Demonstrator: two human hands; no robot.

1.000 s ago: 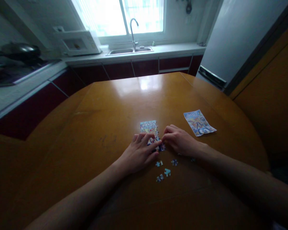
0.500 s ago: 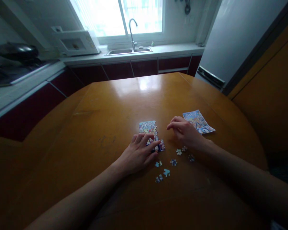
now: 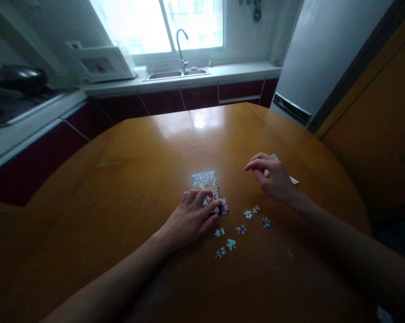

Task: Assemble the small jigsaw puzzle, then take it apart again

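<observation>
My left hand (image 3: 192, 219) lies flat and open on the near end of a small, partly joined jigsaw puzzle (image 3: 205, 180) on the wooden table (image 3: 155, 152). Several loose puzzle pieces (image 3: 240, 229) lie scattered just right of and below that hand. My right hand (image 3: 272, 179) hovers further right with its fingers curled and thumb and forefinger close together. A pale speck shows between them, but I cannot make out what it is. This hand covers most of a printed picture card (image 3: 292, 181).
A kitchen counter with a sink and tap (image 3: 180, 49) runs under the window beyond the table. A white microwave (image 3: 97, 65) stands at the left, a pan (image 3: 19, 77) on the stove further left, and a grey fridge (image 3: 316, 58) at the right.
My right hand has left the puzzle's edge and moved right and away, over the picture card, uncovering more loose pieces. My left hand stays on the puzzle.
</observation>
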